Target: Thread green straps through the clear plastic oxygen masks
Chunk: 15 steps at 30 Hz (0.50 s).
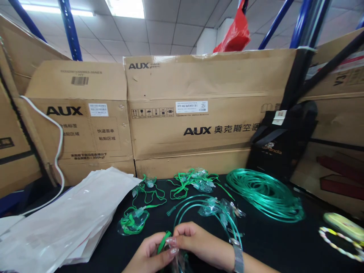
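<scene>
Big brown cardboard boxes (199, 110) stand in a row at the back of a dark counter (273, 242). A black bag (280, 142) leans on the boxes at the right. A stack of clear plastic bags (65, 220) lies on the counter at the left, and a white cable (58, 151) hangs down behind it. A big coil of green tube (264, 193) lies on the right side of the counter, just in front of the black bag. Between the coil and the plastic bags lie a few clear masks with green straps: one pile (195, 180) near the boxes, one mask (133, 222) nearer the person.

A thin loop of green tube (199, 206) runs from the middle of the counter down toward the person's hands. The hands are at the bottom edge, close together and touching. The right hand (199, 242) has a metal watch band (238, 258) on its wrist. The left hand (149, 254) sits just beside it. The fingers (172, 246) of both hands are pressed together, pinching a clear mask (179, 261) with a green strap (164, 242). This mask is low in the picture and partly hidden by the hands.
</scene>
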{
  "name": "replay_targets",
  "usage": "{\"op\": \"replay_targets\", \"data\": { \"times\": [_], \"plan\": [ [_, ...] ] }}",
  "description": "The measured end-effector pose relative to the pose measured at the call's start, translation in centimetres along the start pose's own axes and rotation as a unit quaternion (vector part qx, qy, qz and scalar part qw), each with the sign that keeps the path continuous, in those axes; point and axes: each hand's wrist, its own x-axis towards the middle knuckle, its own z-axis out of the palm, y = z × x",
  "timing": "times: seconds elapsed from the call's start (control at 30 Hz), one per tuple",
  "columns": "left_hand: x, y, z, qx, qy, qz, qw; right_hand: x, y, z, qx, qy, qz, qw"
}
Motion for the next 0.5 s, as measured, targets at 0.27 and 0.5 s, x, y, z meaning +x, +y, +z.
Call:
{"op": "replay_targets", "data": {
  "times": [0.27, 0.5],
  "plan": [
    [-0.08, 0.08, -0.01, 0.000, 0.004, 0.000, 1.000, 0.22, 0.21, -0.14, -0.009, -0.002, -0.009, 1.000],
    [-0.21, 0.38, 0.27, 0.000, 0.008, -0.002, 1.000, 0.20, 0.40, -0.19, -0.012, -0.005, -0.008, 1.000]
  ]
}}
